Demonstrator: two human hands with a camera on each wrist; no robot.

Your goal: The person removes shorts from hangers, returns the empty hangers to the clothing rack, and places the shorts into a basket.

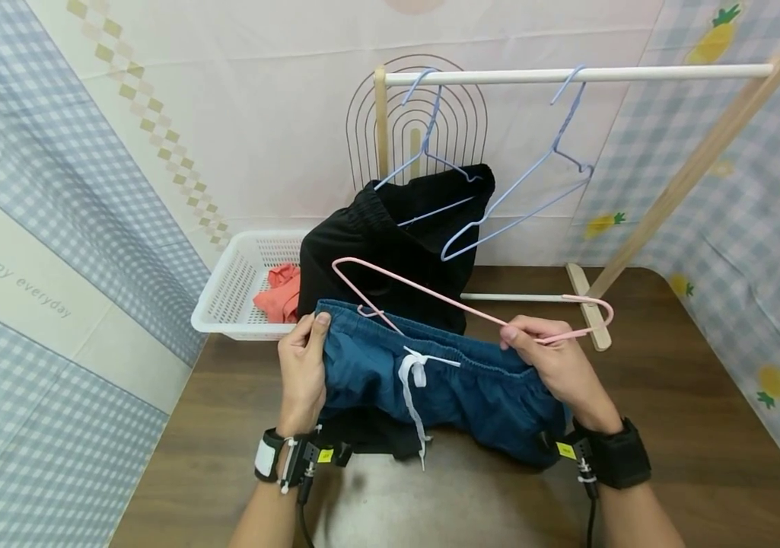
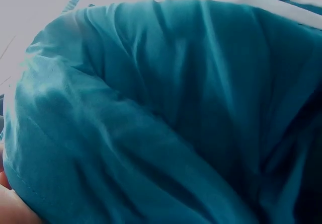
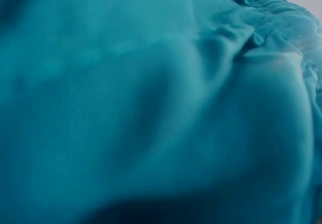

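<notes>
1. the blue drawstring shorts [image 1: 431,380] lie just in front of the wooden rack [image 1: 581,74], waistband held up.
2. the left hand [image 1: 302,373] pinches the waistband; the right hand [image 1: 557,365] grips waistband and pink hanger [image 1: 458,304] together.
3. black shorts [image 1: 390,236] already hang on the rack; i judge the blue pair half threaded, hanging left.

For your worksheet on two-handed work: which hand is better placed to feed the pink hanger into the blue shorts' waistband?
Probably the right hand: it pinches the pink hanger at the waistband. The left hand only holds the blue shorts.
</notes>
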